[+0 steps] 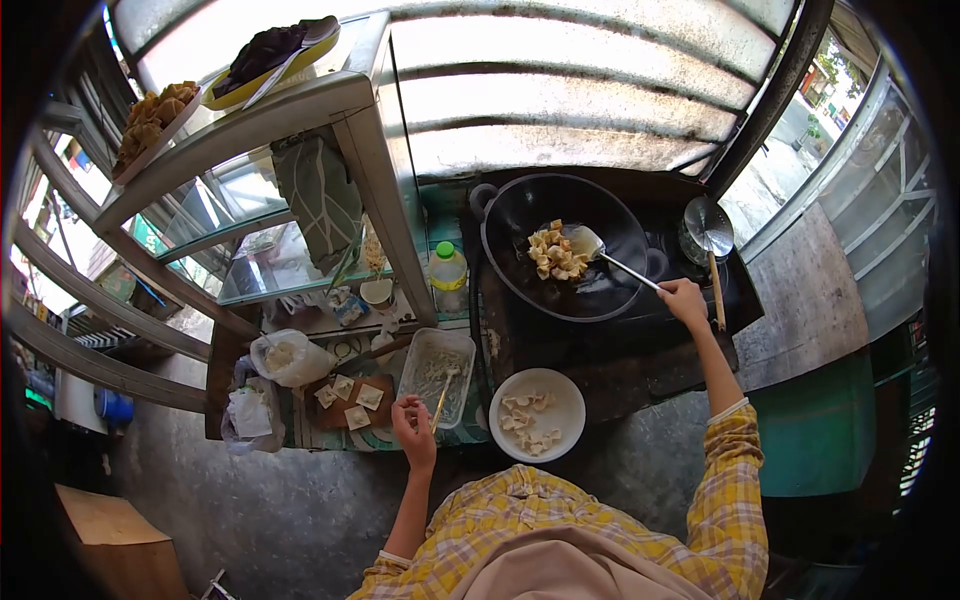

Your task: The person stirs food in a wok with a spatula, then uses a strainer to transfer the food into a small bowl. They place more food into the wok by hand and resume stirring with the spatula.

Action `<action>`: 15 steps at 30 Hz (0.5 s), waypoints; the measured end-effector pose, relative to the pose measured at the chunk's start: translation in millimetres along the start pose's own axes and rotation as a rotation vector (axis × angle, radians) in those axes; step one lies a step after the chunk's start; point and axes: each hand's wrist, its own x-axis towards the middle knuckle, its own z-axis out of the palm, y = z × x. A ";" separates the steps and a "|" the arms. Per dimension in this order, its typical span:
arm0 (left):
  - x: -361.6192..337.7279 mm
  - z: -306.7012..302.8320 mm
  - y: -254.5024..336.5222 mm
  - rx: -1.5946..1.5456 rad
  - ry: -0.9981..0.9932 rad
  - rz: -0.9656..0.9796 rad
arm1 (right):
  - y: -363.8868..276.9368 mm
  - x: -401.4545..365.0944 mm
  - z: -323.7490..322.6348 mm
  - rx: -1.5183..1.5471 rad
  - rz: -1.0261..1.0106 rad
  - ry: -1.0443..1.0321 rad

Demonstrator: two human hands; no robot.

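Note:
My right hand (683, 302) is closed around the metal handle of a spatula (627, 270). Its broad blade reaches into a large black wok (505, 275), right against a heap of golden fried dumplings (556, 254). My left hand (412, 428), fingers loosely curled and a little apart, hovers by the front edge of a clear plastic tub (462, 402). A pale filling lines the tub, and a slim yellowish utensil (441, 398) leans out beside that hand. Left of it, several square wrappers (369, 396) dotted with filling lie on a brown board (345, 417). A white bowl (573, 408) contains pale folded dumplings (533, 412).
A green-capped bottle (448, 278) stands between wok and glass display case (360, 130). Right of the wok rests a wooden-handled strainer (708, 228). Plastic bags (292, 358) sit at the counter's left end. Fried food (155, 122) and a yellow plate (240, 92) are atop the case.

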 end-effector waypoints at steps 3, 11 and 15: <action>1.7 -1.3 3.6 0.038 -0.045 0.003 | 0.1 6.7 -0.3 0.047 -0.032 -0.010; -0.1 2.1 -3.6 0.011 -0.024 0.018 | -25.0 -5.3 -34.2 0.039 -0.155 0.032; 0.9 2.8 -3.0 0.001 -0.012 0.021 | -41.1 -17.0 -40.7 -0.110 -0.214 0.149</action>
